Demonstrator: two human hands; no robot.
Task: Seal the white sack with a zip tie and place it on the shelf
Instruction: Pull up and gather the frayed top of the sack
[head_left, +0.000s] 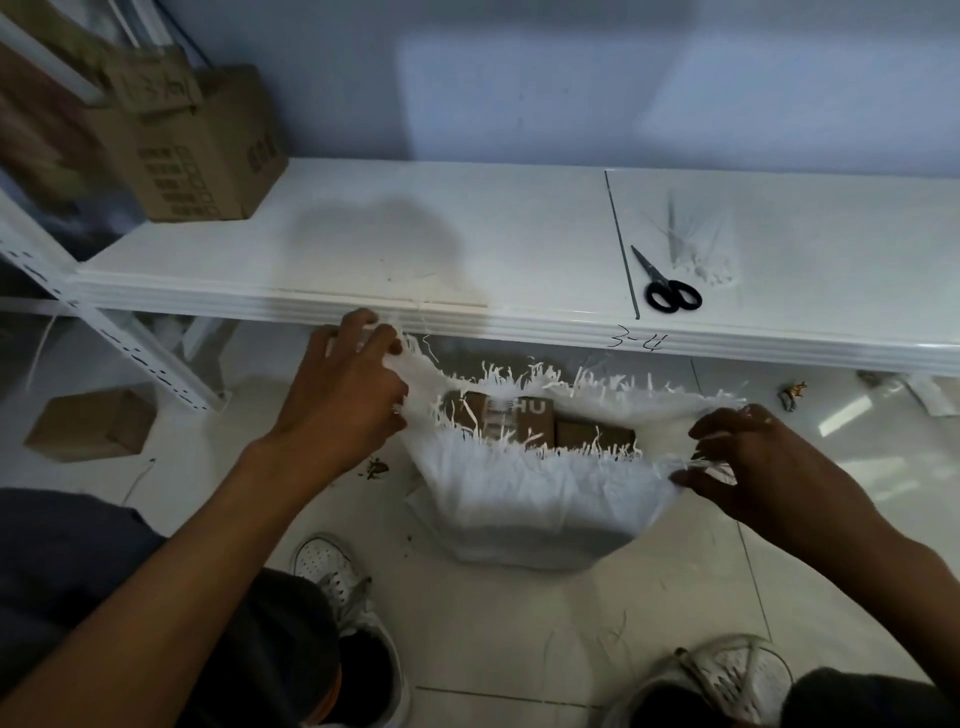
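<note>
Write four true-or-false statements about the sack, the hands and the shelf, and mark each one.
1. The left hand and right hand grip the frayed mouth of the white woven sack. True.
2. The sack's mouth is sealed shut. False: it gapes open, with brown cardboard boxes visible inside.
3. Black-handled scissors lie on the white shelf board. True.
4. The sack rests on the shelf. False: it stands on the pale tiled floor.

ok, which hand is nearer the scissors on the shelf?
Right. The right hand grips the white sack at its right rim, in front of and slightly right of the scissors. The left hand grips the left rim, well off to their left.
</note>
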